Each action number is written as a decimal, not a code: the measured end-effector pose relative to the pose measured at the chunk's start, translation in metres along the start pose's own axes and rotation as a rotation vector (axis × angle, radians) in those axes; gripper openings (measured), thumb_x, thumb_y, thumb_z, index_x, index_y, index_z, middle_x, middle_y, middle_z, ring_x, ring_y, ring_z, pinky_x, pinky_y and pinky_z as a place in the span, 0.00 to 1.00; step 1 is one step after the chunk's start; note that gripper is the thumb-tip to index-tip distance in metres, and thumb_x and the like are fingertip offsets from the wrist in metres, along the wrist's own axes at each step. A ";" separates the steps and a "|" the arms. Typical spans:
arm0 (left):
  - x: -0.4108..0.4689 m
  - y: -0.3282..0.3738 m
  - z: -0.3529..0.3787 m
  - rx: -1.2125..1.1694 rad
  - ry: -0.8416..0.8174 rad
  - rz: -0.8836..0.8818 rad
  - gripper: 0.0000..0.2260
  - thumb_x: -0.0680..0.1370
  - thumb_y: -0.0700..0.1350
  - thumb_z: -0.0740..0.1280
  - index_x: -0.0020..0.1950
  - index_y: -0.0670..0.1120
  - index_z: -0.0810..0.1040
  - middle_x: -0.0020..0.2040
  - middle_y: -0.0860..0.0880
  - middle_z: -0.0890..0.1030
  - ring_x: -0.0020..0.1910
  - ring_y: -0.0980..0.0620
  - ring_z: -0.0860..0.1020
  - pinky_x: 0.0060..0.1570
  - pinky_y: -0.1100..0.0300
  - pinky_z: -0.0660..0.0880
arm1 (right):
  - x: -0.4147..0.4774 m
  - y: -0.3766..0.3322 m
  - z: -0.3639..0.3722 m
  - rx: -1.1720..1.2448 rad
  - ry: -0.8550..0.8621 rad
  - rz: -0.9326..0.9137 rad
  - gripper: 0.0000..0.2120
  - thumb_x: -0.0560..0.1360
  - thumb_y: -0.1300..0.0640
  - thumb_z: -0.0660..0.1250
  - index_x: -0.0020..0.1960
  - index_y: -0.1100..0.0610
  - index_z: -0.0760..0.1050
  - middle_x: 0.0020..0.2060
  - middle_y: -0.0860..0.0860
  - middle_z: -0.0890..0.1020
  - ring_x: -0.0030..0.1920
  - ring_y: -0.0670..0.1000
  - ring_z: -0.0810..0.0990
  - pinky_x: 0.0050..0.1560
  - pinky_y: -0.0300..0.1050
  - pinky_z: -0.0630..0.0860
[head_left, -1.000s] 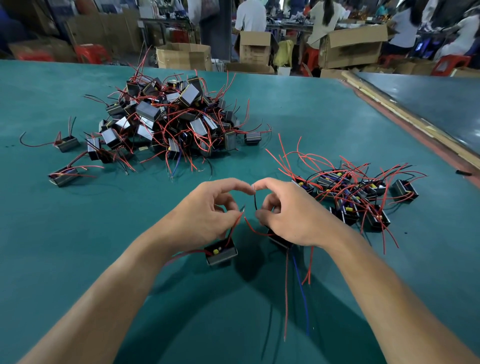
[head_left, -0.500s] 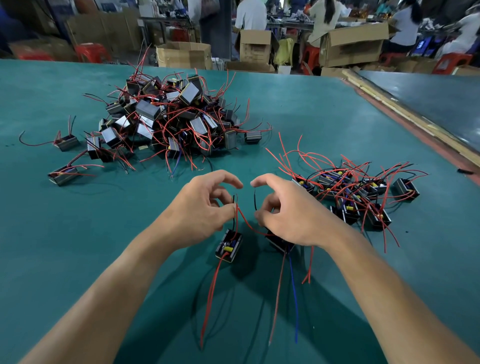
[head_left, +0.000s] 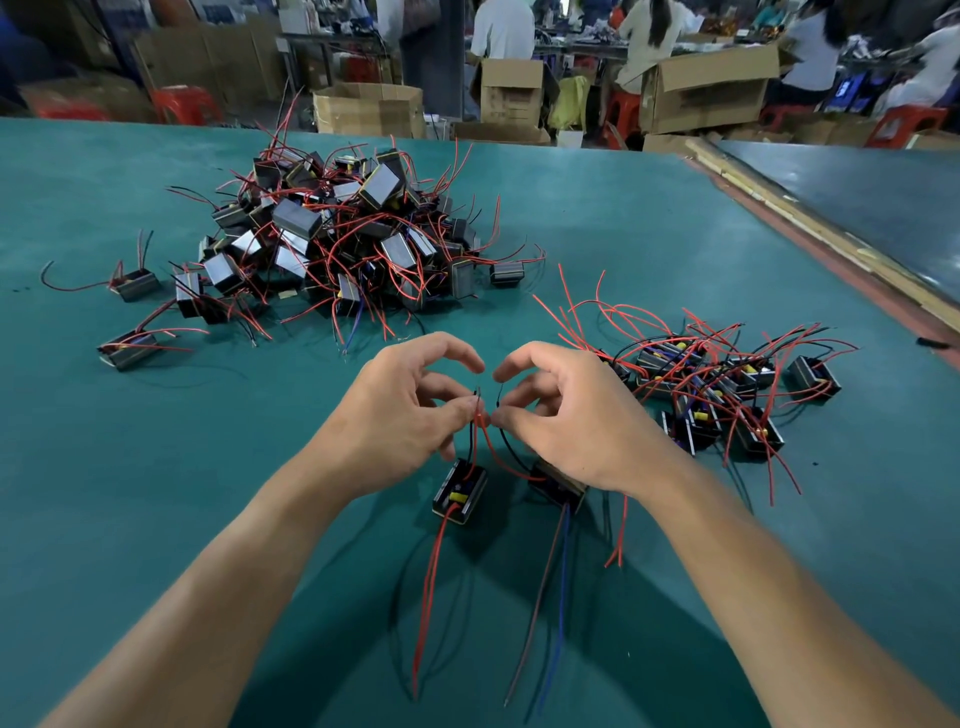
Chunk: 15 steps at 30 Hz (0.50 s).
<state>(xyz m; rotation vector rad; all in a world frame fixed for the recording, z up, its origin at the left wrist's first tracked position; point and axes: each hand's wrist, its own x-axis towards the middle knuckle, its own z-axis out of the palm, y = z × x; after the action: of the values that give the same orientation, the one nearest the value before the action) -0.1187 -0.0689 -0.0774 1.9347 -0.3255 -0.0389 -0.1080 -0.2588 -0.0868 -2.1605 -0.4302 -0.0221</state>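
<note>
Module piles (head_left: 358, 239) (head_left: 727, 384) flank; bare table (head_left: 597, 249) btwn

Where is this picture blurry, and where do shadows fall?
Head view: left hand, right hand and the held wires are sharp; the top-left background boxes are smeared; forearm shadows darken the table below the hands.

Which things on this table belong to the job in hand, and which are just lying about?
In use: left hand, right hand, pinched wires, left module, right module.
Lying about: big pile, small pile at right, stray modules at left, cardboard boxes.
</note>
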 end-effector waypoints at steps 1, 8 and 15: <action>0.000 0.000 0.000 0.006 0.003 0.003 0.10 0.78 0.35 0.68 0.51 0.50 0.76 0.38 0.45 0.85 0.25 0.50 0.76 0.30 0.57 0.75 | 0.000 0.000 0.001 0.008 0.005 0.009 0.14 0.71 0.48 0.75 0.52 0.45 0.74 0.37 0.41 0.85 0.27 0.42 0.74 0.35 0.39 0.69; 0.001 0.000 0.001 0.009 0.010 0.004 0.11 0.77 0.33 0.67 0.51 0.49 0.78 0.37 0.46 0.84 0.25 0.50 0.76 0.28 0.62 0.73 | 0.001 -0.004 0.001 0.098 0.027 0.080 0.07 0.72 0.58 0.75 0.41 0.50 0.78 0.33 0.46 0.86 0.27 0.42 0.77 0.36 0.43 0.75; 0.000 0.001 0.003 -0.043 -0.023 -0.005 0.05 0.78 0.34 0.68 0.46 0.44 0.77 0.37 0.45 0.85 0.23 0.51 0.75 0.25 0.65 0.72 | 0.000 -0.007 0.000 0.126 0.067 -0.011 0.09 0.74 0.62 0.73 0.37 0.52 0.81 0.27 0.43 0.81 0.27 0.41 0.74 0.33 0.37 0.72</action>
<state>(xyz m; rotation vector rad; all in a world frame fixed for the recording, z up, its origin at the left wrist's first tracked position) -0.1191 -0.0723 -0.0775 1.8939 -0.3329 -0.0708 -0.1104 -0.2553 -0.0812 -2.0271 -0.3939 -0.0715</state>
